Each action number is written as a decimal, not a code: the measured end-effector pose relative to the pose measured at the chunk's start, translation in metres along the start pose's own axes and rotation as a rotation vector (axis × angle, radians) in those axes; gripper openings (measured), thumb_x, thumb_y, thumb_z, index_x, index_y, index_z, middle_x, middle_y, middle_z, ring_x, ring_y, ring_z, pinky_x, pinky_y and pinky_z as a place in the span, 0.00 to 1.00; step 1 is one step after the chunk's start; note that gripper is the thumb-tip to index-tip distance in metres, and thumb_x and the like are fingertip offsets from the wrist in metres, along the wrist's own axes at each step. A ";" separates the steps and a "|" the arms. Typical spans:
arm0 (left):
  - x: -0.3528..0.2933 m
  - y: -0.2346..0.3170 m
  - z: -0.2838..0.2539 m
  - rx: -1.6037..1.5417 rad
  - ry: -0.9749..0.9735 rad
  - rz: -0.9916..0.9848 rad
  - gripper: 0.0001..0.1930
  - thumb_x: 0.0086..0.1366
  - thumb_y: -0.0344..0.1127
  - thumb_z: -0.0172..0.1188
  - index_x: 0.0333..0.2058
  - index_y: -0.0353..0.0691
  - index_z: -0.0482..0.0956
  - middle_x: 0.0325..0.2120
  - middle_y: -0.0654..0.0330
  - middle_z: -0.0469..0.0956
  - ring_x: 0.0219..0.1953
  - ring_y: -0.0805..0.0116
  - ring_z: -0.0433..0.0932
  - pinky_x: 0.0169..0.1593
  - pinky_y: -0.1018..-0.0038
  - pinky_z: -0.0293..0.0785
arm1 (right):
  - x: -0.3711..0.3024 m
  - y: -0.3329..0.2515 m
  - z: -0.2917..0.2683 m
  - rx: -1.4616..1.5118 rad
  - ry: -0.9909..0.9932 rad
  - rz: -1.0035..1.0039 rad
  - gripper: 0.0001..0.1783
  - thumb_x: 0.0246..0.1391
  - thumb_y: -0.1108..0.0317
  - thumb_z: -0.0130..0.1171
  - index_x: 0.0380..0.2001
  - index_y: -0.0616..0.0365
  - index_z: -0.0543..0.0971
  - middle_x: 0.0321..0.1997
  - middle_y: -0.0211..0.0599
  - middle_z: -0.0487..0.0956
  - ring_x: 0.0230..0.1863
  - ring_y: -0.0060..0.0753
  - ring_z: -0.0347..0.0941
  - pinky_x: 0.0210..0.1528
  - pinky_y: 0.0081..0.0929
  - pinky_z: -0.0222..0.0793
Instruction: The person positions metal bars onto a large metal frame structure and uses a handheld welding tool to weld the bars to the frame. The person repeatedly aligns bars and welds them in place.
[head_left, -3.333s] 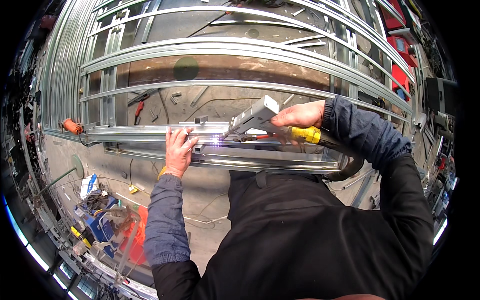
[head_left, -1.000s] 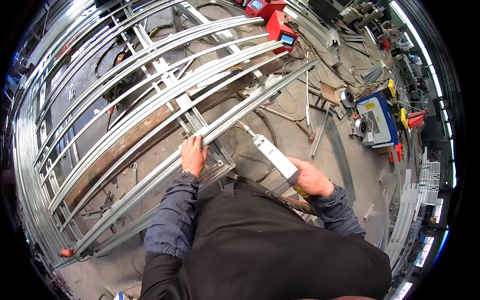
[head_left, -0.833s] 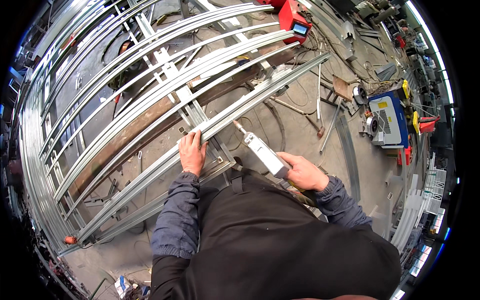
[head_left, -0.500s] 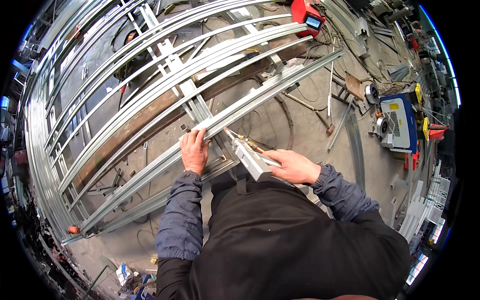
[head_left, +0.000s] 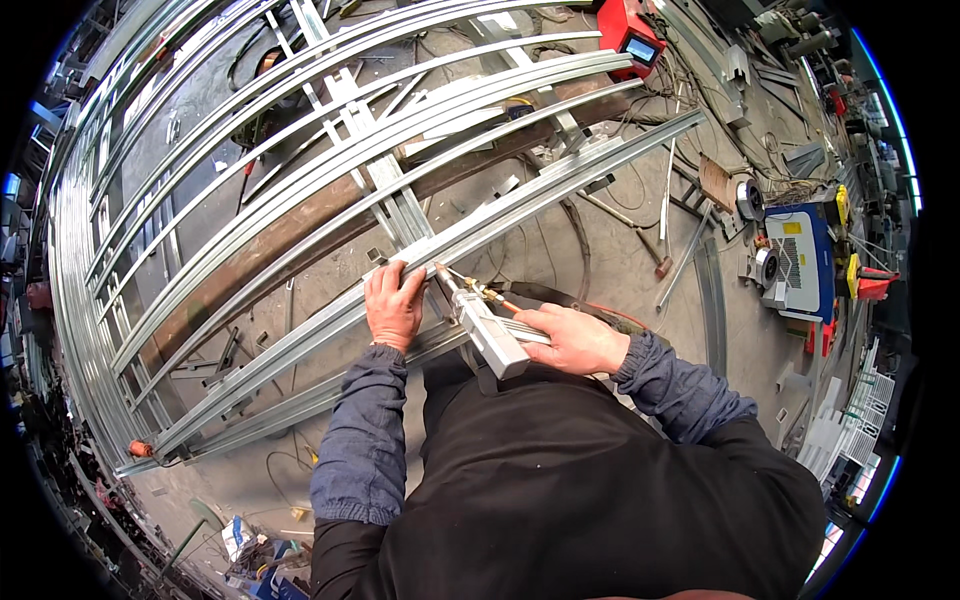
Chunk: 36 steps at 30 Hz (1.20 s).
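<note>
We have the grey welding torch in play, [head_left: 490, 338] and it sits just beyond the body at mid-scene, right of the left hand. [head_left: 394, 308] Our right hand [head_left: 578, 338] is gripping it from the right side, fingers wrapped about its handle. Look at the line of it: the long axis slants from the near right up to the far left, and the nozzle [head_left: 441, 273] points far left, at the near edge of the long metal rail. [head_left: 560, 190] Whether the tip touches metal, we cannot tell. The rail's own long axis runs from near left to far right, so torch and rail cross nearly square.

Over to our left hand, lying on that rail, its fingers bent over the top, just left of the nozzle; how tightly they close on it, we cannot tell. A short square tube [head_left: 376, 257] shows just past the fingertips. On the far side we have a crosspiece [head_left: 404, 212] meeting the rail, and well off to the right, a blue-and-white machine. [head_left: 800, 260]
</note>
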<state>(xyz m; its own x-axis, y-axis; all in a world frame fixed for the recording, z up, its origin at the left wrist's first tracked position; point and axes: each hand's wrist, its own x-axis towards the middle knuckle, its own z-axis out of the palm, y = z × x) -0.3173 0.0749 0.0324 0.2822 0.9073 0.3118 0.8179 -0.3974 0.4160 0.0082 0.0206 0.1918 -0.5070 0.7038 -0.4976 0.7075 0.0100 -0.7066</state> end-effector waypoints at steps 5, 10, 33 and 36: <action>0.002 0.003 -0.002 -0.012 0.024 0.005 0.17 0.61 0.38 0.75 0.49 0.52 0.87 0.51 0.58 0.80 0.53 0.49 0.78 0.57 0.53 0.72 | 0.002 0.007 0.008 -0.003 0.044 -0.030 0.29 0.71 0.48 0.62 0.69 0.48 0.75 0.47 0.52 0.79 0.50 0.61 0.79 0.54 0.49 0.77; 0.001 0.002 -0.001 0.006 0.003 -0.005 0.16 0.62 0.41 0.73 0.49 0.55 0.88 0.52 0.60 0.80 0.54 0.52 0.78 0.59 0.55 0.71 | 0.005 0.008 0.007 -0.002 0.031 -0.040 0.28 0.71 0.49 0.62 0.67 0.49 0.75 0.47 0.52 0.79 0.50 0.61 0.80 0.54 0.49 0.77; 0.001 0.002 -0.001 -0.006 0.014 -0.005 0.17 0.61 0.37 0.74 0.49 0.54 0.87 0.51 0.59 0.80 0.53 0.51 0.78 0.58 0.54 0.71 | 0.005 0.000 0.000 0.014 -0.004 0.009 0.30 0.71 0.49 0.62 0.69 0.50 0.74 0.49 0.51 0.78 0.51 0.59 0.79 0.55 0.48 0.77; 0.003 0.003 -0.001 -0.021 0.017 -0.005 0.17 0.60 0.37 0.74 0.49 0.53 0.87 0.51 0.59 0.80 0.52 0.50 0.78 0.57 0.54 0.72 | 0.005 0.005 0.004 0.014 0.006 0.003 0.30 0.71 0.48 0.62 0.70 0.49 0.74 0.50 0.51 0.78 0.52 0.60 0.80 0.56 0.48 0.77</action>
<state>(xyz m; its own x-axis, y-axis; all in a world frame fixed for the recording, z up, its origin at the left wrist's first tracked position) -0.3144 0.0764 0.0360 0.2694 0.9068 0.3242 0.8085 -0.3959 0.4355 0.0077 0.0210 0.1836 -0.5015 0.7083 -0.4969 0.7021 -0.0024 -0.7121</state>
